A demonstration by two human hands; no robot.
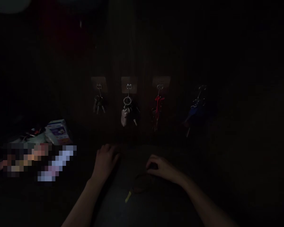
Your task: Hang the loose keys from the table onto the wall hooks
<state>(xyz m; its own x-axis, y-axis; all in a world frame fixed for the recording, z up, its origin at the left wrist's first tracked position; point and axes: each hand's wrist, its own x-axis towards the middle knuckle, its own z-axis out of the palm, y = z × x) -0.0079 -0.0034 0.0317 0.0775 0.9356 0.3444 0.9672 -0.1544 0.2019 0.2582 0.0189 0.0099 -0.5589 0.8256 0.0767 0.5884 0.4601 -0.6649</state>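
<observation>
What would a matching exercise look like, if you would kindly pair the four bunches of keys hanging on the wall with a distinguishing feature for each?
Column one:
1. leftmost key bunch
2. second key bunch
3. third key bunch
4. rightmost key bunch

Column two:
A. red attachment
B. blue attachment
C. metal keys, no coloured piece visible
D. large pale fob

Right pairs: 1-C, 2-D, 3-A, 4-B.
</observation>
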